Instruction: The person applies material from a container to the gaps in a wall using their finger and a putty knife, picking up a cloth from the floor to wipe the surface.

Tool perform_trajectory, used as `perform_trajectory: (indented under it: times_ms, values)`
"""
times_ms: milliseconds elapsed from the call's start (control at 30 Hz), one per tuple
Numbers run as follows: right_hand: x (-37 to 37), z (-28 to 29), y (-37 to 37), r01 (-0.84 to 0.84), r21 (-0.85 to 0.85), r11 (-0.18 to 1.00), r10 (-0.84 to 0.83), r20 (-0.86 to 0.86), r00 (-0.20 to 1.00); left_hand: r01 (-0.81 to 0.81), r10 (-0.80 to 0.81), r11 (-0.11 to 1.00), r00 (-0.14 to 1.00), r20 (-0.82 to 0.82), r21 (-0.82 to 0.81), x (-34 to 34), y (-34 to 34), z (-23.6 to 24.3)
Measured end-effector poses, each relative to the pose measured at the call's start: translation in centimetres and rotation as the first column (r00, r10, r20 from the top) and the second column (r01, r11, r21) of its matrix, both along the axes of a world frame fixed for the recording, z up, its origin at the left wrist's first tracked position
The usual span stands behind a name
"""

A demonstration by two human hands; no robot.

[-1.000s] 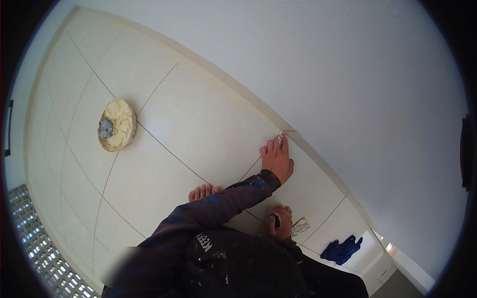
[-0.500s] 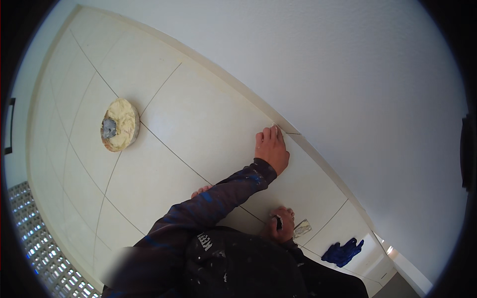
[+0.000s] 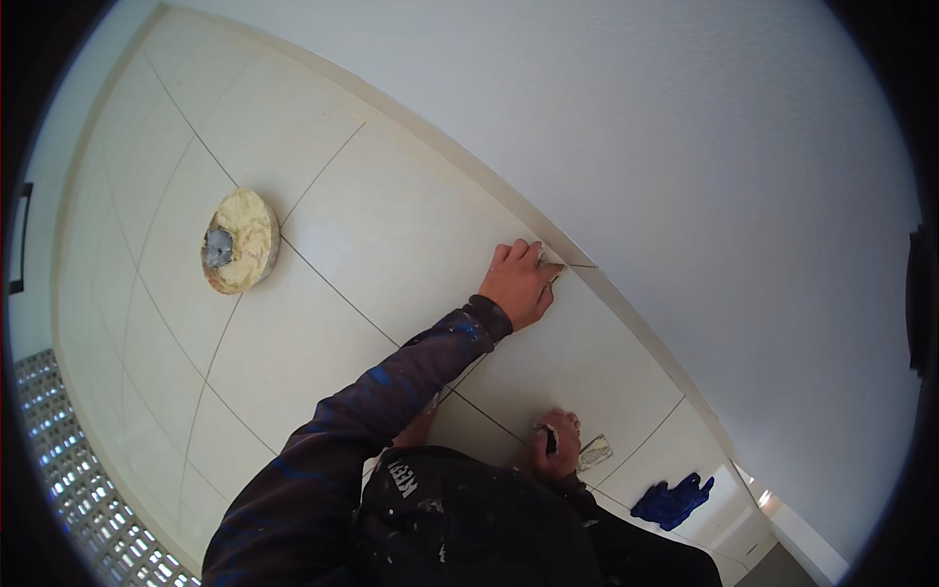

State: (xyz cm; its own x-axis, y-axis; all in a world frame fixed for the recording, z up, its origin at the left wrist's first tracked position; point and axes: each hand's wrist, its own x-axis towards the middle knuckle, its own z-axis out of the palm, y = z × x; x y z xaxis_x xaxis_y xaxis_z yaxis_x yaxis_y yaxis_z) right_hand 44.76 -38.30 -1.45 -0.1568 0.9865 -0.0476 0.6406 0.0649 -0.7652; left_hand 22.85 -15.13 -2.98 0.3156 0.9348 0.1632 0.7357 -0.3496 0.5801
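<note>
Cream tiles with dark joints covered the floor, a skirting edging the white wall. A tub of cream paste stood well to the left. The right hand was curled, its grip hard to make out. The left hand had bent fingers, index parted, at the skirting; whether they pinched anything could not be told.

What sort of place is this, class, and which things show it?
Probably an indoor room, perhaps under renovation: it has a tiled floor, a plain pale wall with a skirting strip along its foot, and a round tub of cream-coloured paste.
</note>
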Motion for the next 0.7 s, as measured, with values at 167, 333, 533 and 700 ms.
perform_trajectory:
  times_ms: [167, 333, 533, 700]
  values:
    - [0.0, -0.1, 0.1, 0.012, 0.029, 1.0, -0.01, -0.052, 0.999, -0.19, 0.189, 0.981, 0.982, 0.025, 0.044, -6.4, 2.5, 0.1]
    - [-0.3, 0.3, 0.4, -0.01, -0.023, 1.0, 0.009, -0.066, 0.998, -0.643, 0.663, 0.748, 0.733, -0.153, 0.164, -17.0, 6.0, -1.4]
    - [-0.9, 0.4, 0.1, 0.015, 0.007, 1.0, -0.015, -0.008, 1.0, -0.577, 0.64, 0.768, 0.678, -0.362, 0.278, -27.7, 10.2, -2.7]
    - [-0.8, 0.7, 0.1, 0.062, -0.078, 0.995, -0.067, -0.056, 0.996, -0.542, 0.582, 0.811, 0.712, -0.394, 0.22, -29.4, 11.5, -3.1]
